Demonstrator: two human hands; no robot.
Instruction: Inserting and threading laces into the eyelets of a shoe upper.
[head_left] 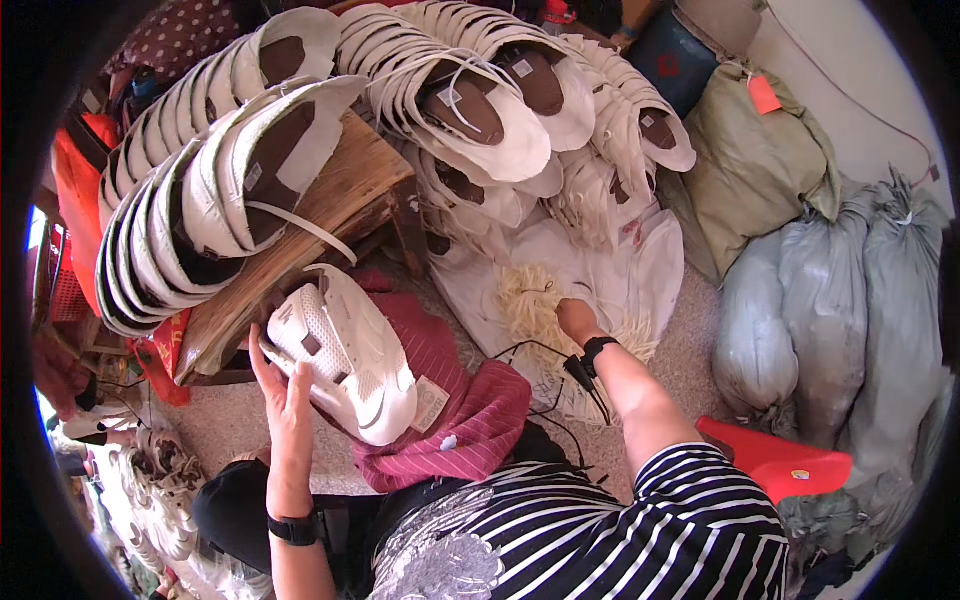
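Observation:
A white shoe upper [345, 345] with mesh panels lies tilted over my lap, on a maroon striped cloth [470, 425]. My left hand [285, 385] grips its left side, with the thumb on the near face and the other fingers partly hidden behind it. Off to the right, my right hand [580, 322] reaches down to a bundle of cream shoelaces [530, 300], which lies on a white sheet [655, 265]. Its fingers are curled closed at the laces; the fingertips are hidden.
Nested white shoe uppers [215, 200] sit on a wooden bench [350, 165] at the left. More stacked uppers [470, 110] rise at the back. Stuffed grey sacks [825, 300] and a red plastic piece [790, 465] are at the right. A black cable [545, 350] runs near my right wrist.

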